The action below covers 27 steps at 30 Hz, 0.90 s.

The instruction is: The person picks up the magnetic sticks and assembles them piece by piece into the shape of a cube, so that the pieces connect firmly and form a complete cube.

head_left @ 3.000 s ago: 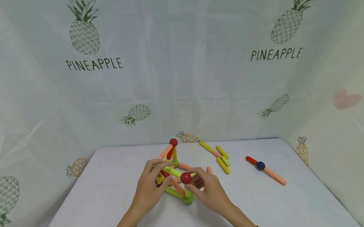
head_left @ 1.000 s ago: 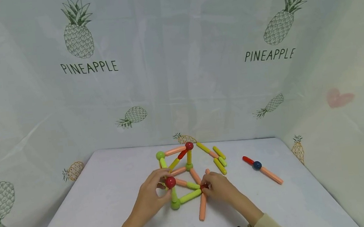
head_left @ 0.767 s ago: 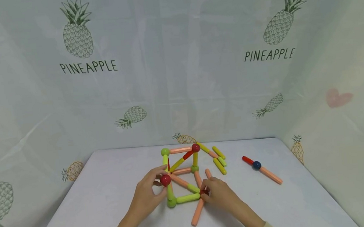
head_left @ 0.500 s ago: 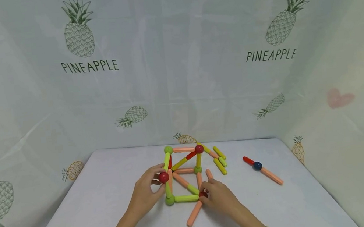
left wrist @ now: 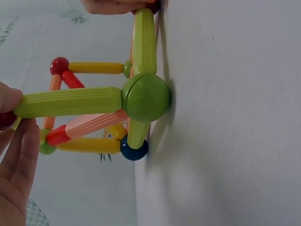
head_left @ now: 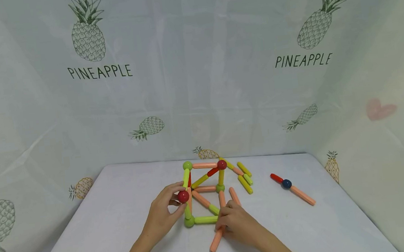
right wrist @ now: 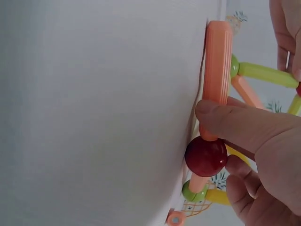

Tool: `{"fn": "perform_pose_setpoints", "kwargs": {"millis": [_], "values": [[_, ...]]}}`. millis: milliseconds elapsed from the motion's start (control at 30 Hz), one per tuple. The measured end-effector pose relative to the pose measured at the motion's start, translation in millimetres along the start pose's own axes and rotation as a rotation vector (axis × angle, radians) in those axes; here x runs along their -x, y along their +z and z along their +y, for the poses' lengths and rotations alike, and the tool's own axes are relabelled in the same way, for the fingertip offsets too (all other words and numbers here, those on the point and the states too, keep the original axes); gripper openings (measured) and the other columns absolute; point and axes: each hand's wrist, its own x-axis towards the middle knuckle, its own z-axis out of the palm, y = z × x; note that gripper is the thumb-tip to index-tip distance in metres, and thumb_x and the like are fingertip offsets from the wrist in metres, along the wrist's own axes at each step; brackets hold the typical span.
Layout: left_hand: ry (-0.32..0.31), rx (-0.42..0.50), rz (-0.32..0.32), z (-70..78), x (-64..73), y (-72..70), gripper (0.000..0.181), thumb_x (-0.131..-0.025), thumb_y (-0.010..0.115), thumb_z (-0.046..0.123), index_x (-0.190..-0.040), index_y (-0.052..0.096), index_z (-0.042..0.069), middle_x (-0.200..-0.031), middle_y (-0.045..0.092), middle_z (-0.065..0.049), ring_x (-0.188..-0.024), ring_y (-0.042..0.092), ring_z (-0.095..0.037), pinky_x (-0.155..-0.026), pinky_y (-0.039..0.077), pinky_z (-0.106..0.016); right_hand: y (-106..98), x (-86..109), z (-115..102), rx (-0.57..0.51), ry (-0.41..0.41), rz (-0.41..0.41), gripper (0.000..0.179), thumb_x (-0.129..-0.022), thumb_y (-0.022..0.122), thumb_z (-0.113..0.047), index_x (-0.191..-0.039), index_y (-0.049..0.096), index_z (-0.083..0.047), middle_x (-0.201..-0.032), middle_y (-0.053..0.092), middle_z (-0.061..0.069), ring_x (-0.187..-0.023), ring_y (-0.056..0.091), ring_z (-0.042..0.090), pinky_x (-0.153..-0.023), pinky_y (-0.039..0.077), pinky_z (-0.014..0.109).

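Note:
A frame of building rods and balls stands on the table, with green balls (head_left: pixel 189 221) and a red ball (head_left: pixel 222 164) at its corners. My left hand (head_left: pixel 161 212) pinches another red ball (head_left: pixel 183 196) atop an upright green rod (left wrist: pixel 70 102). With thumb and fingers, my right hand (head_left: pixel 240 225) pinches an orange rod (head_left: pixel 216 242), which sticks out from the frame's near right corner. In the right wrist view that rod meets a low red ball (right wrist: pixel 206 156); the head view hides this ball behind the hand. A dark blue ball (left wrist: pixel 134 148) sits at a lower corner.
Beside the right hand lies a loose orange rod (head_left: pixel 234 196). Several yellow, green and orange rods (head_left: pixel 245 184) rest behind it. Farther right, a blue ball (head_left: pixel 287 184) joins a red rod and an orange rod. A pineapple-print cloth hangs behind the table (head_left: pixel 327 232).
The frame has turned and shifted, and the left hand has come to hold the front red ball that the right hand held. The right hand has slid from the corner ball onto the orange rod.

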Motion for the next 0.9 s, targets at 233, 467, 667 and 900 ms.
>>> {"fn": "perform_pose_setpoints", "kwargs": {"millis": [233,467,667,900], "values": [[0.009,0.003,0.006,-3.0,1.3,0.3,0.055,-0.081,0.077,0.002,-0.130,0.055,0.015,-0.140,0.050,-0.002,-0.094,0.062,-0.008,-0.076,0.054,-0.022,-2.5,-2.5,-3.3,-0.031,0.050,-0.082,0.018,-0.074,0.084,-0.030,-0.089,0.075,-0.028,-0.086,0.059,-0.019,-0.087,0.042,0.006,-0.072,0.042,0.020],[0.011,0.017,0.009,-3.6,1.2,0.3,0.053,-0.082,0.077,0.002,-0.129,0.056,0.016,-0.139,0.051,-0.004,-0.093,0.062,-0.007,-0.075,0.055,-0.024,-6.6,2.7,-3.4,-0.111,0.077,-0.103,0.012,-0.084,0.077,-0.032,-0.095,0.074,-0.029,-0.089,0.059,-0.025,-0.093,0.046,0.005,-0.079,0.046,0.025],[0.011,0.020,0.017,-4.8,2.4,1.1,0.048,-0.086,0.076,0.011,-0.129,0.057,0.017,-0.139,0.051,-0.003,-0.094,0.062,-0.007,-0.075,0.055,-0.024,-20.2,1.0,-0.4,-0.289,0.148,-0.009,0.012,-0.091,0.071,-0.026,-0.103,0.070,-0.027,-0.089,0.059,-0.020,-0.081,0.053,0.001,-0.072,0.051,0.025],[0.022,-0.017,0.027,-1.9,2.7,0.5,0.048,-0.087,0.076,0.015,-0.131,0.058,0.015,-0.135,0.054,-0.002,-0.100,0.060,-0.009,-0.076,0.055,-0.026,-38.0,-12.6,0.6,-0.285,0.217,0.182,0.017,-0.088,0.075,-0.023,-0.104,0.070,-0.024,-0.086,0.054,-0.015,-0.073,0.054,0.005,-0.063,0.053,0.024]]}}
